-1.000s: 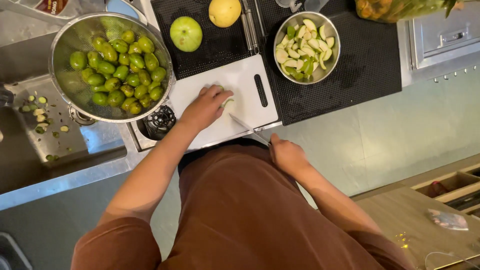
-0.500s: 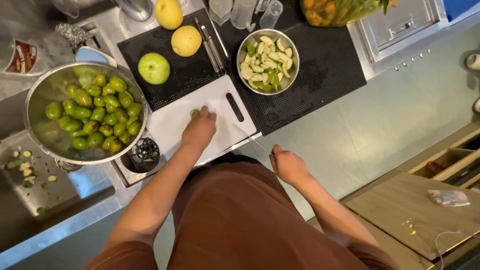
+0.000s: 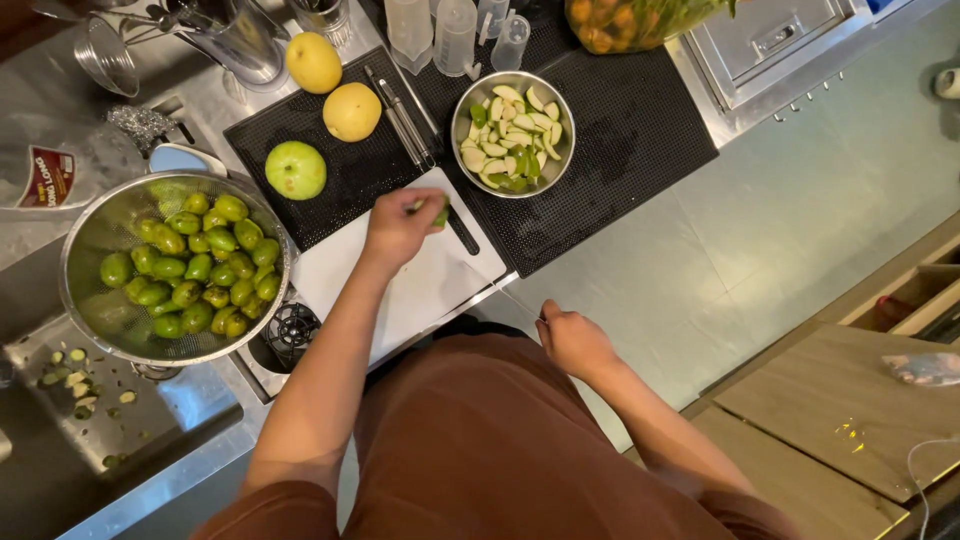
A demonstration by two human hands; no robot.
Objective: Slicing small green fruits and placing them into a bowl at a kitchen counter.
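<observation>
My left hand (image 3: 398,227) is over the far end of the white cutting board (image 3: 420,290), fingers closed on pieces of a small green fruit (image 3: 441,213). It is a short way from the steel bowl (image 3: 514,133) of cut green and white fruit wedges. My right hand (image 3: 572,340) hangs below the board's near right corner, closed on a thin knife (image 3: 517,300) whose blade points toward the board. A big steel colander (image 3: 175,268) of whole small green fruits stands to the left of the board.
A green apple (image 3: 295,169) and two yellow citrus fruits (image 3: 351,111) lie on a black mat (image 3: 630,130). Tongs (image 3: 403,119) lie beside them. Plastic bottles (image 3: 455,35) stand at the back. A sink (image 3: 90,420) with fruit scraps is at lower left.
My left hand lifted from the board's middle with the cut fruit and moved toward the steel bowl. My right hand drew the knife back off the board.
</observation>
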